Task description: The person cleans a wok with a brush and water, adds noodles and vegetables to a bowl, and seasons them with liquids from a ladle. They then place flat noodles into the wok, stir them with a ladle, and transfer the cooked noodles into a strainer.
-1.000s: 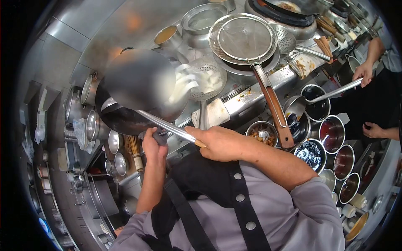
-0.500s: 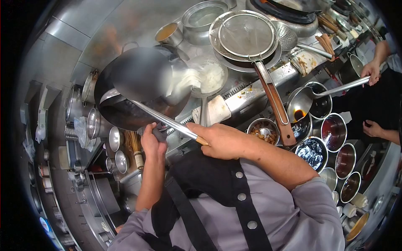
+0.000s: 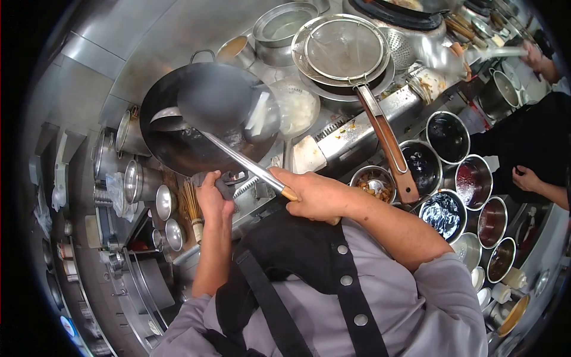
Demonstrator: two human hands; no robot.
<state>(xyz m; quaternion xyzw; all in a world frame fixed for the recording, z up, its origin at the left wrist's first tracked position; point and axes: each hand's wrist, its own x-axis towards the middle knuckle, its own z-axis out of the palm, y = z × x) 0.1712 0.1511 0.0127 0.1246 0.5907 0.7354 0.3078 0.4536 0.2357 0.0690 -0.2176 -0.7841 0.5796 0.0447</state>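
Observation:
My right hand (image 3: 315, 195) is wrapped round the wooden-ended handle of a ladle (image 3: 238, 156), whose metal bowl lies inside a large black wok (image 3: 172, 143). My left hand (image 3: 215, 197) is closed on a dark folded cloth (image 3: 224, 185) at the wok's near edge. A grey blurred round patch covers the wok's middle, so what lies beneath is hidden. White pieces of food (image 3: 258, 114) show at the wok's right side. Beside it, a round skimmer (image 3: 295, 108) holds more white food.
A mesh strainer (image 3: 345, 47) rests over a pan, its wooden handle pointing toward me. Several sauce bowls (image 3: 474, 181) stand at right, near a co-worker's hand (image 3: 530, 181). A bamboo brush (image 3: 191, 205) and steel bowls (image 3: 165, 202) are at left.
The white food between wok and skimmer has shrunk to a few pieces. The wok has shifted slightly, showing more of its far handle. The co-worker's ladle has swung from the sauce bowls toward the back.

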